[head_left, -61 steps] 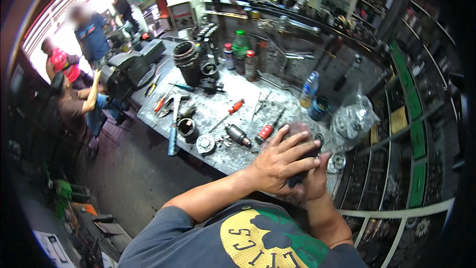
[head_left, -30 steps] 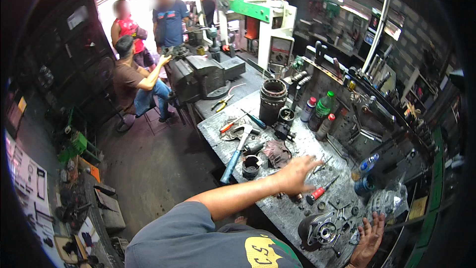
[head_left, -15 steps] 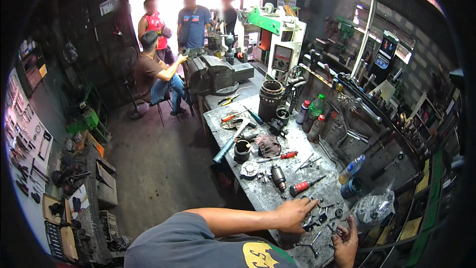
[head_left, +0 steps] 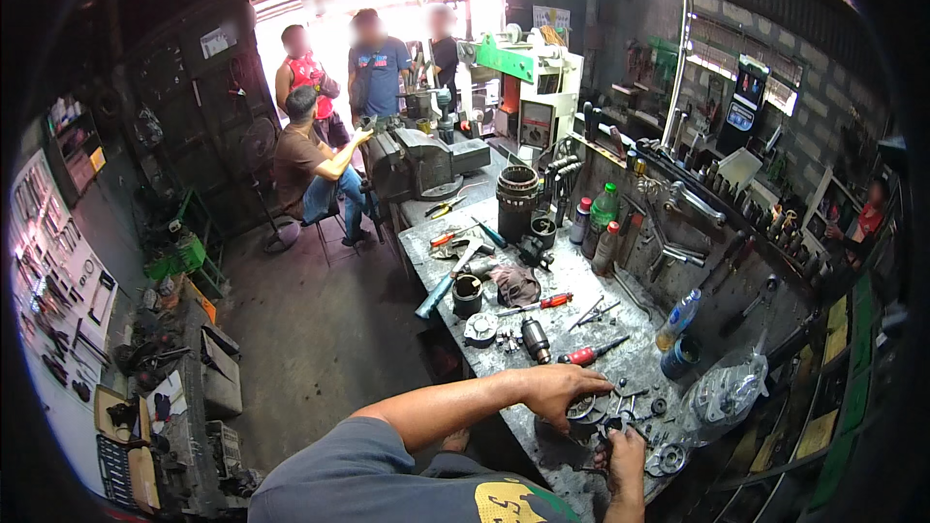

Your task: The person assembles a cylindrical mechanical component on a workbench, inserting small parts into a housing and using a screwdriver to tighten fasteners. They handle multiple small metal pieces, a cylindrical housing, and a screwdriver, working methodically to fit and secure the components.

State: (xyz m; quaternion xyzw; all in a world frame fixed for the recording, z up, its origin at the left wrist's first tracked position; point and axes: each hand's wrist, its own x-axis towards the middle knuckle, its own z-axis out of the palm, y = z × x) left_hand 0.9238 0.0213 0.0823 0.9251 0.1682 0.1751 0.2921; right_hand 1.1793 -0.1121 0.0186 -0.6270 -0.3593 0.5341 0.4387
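- While the left hand (head_left: 552, 389) lies spread, fingers wide, over a round grey metal part (head_left: 582, 409) at the near end of the cluttered grey surface (head_left: 562, 300), it's just touching it.
- Right hand (head_left: 625, 453) is pinched narrow on a small dark metal piece (head_left: 612, 425) just beside it.
- Red-handled screwdriver (head_left: 589, 353) lies near, further up.

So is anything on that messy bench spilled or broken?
Nothing looks spilled or broken. The workbench is cluttered with loose tools and metal parts, a crumpled rag among them. Both hands, left hand and right hand, rest on small metal parts.
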